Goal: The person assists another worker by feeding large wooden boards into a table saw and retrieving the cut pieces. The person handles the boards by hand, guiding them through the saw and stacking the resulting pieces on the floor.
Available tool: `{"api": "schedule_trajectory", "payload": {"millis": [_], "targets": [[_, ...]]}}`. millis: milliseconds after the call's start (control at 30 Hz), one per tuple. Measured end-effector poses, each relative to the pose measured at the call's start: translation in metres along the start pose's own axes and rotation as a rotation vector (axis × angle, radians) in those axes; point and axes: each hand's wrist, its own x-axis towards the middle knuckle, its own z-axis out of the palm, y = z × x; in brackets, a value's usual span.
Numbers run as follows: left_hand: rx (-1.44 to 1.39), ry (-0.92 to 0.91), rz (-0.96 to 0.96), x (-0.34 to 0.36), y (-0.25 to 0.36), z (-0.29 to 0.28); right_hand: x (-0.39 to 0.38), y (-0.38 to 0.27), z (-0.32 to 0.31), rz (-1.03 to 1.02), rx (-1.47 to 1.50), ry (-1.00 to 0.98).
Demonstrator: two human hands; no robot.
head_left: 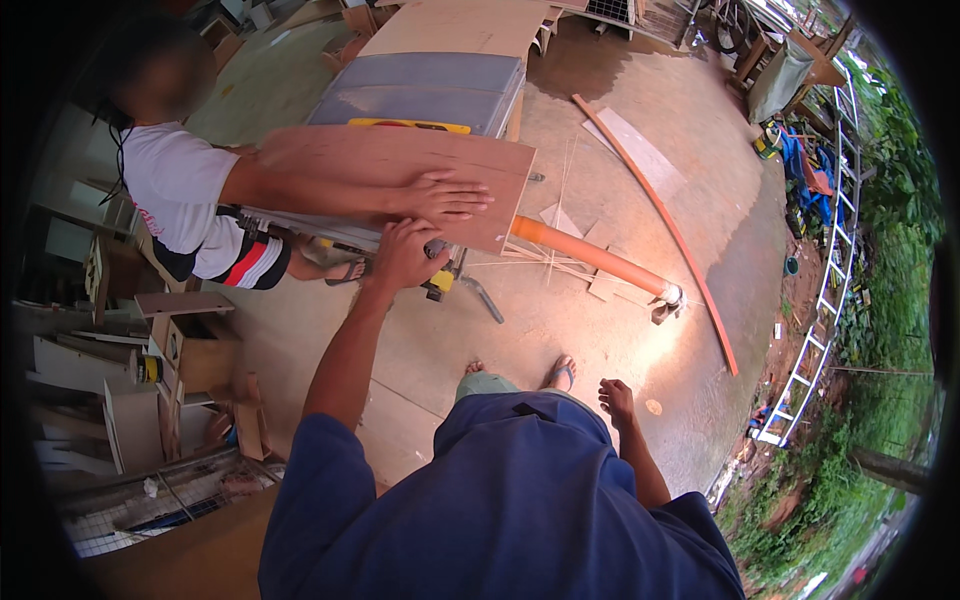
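A reddish-brown plywood board (350, 155) lies across a table saw, whose yellow-and-black parts (440, 284) show below the board's near edge. My left hand (406, 256) is at that edge, fingertips on the top face and thumb lower down, gripping it. Just beyond, a co-worker's hand (440, 197) presses flat on the board, the arm reaching in from the left. My right hand (617, 398) hangs low at my right side, away from the board, its fingers loosely bent and apart with nothing in them.
An orange pipe (595, 257) sticks out rightward from beneath the board. A long reddish wooden strip (660, 220) and thin offcuts (560, 220) lie on the concrete floor. The co-worker (180, 180) stands at left, near stacked wooden pieces (190, 350). A ladder (830, 270) lies along the right.
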Motion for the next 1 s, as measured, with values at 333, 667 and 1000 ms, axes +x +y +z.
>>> {"api": "schedule_trajectory", "payload": {"millis": [333, 667, 1000], "targets": [[0.032, 0.033, -0.046, -0.001, 0.009, 0.000, -0.004, 0.005, -0.002, 0.019, 0.015, -0.001], [0.081, 0.040, -0.084, -0.004, 0.007, 0.009, -0.002, -0.045, 0.024, -0.042, 0.246, -0.097], [0.017, -0.057, -0.053, 0.002, -0.004, 0.007, -0.008, -0.235, 0.144, -0.445, 0.181, -0.338]]}}
